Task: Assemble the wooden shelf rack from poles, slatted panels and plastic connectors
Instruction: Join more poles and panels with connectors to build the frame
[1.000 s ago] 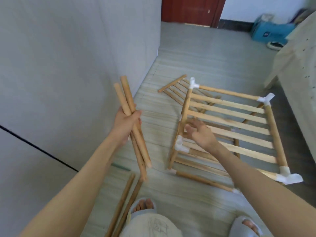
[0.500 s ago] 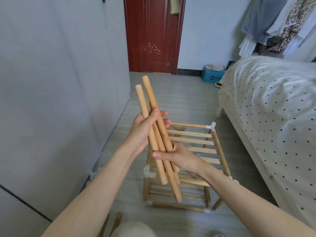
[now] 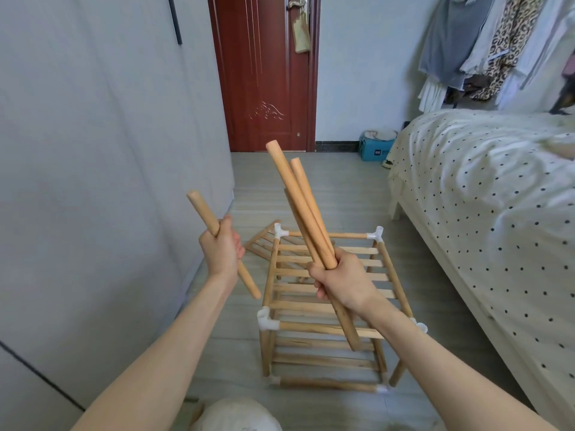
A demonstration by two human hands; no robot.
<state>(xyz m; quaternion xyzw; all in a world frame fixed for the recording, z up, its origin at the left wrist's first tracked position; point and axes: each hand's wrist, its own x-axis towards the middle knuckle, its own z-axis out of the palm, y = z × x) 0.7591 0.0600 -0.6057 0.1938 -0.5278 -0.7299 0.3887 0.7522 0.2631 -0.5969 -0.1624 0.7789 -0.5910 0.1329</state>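
My left hand (image 3: 221,251) grips a single wooden pole (image 3: 203,213) around its middle, tilted with its top end to the upper left. My right hand (image 3: 343,281) holds a bundle of wooden poles (image 3: 300,206), which fan upward above the rack. Below both hands the partly built shelf rack (image 3: 326,309) stands on the floor, with slatted panels on two levels. White plastic connectors (image 3: 267,319) sit at its corners. A loose slatted panel (image 3: 261,242) lies on the floor behind the rack's far left corner.
A grey wall (image 3: 93,181) runs along the left. A bed (image 3: 485,194) with a dotted cover fills the right side. At the far end stand a red door (image 3: 264,76) and a blue box (image 3: 375,149). Clothes (image 3: 485,48) hang at the upper right.
The poles were all in my left hand, then gripped by both hands together. Now the hands have parted: my left keeps one pole, my right holds the others. The view has tilted up.
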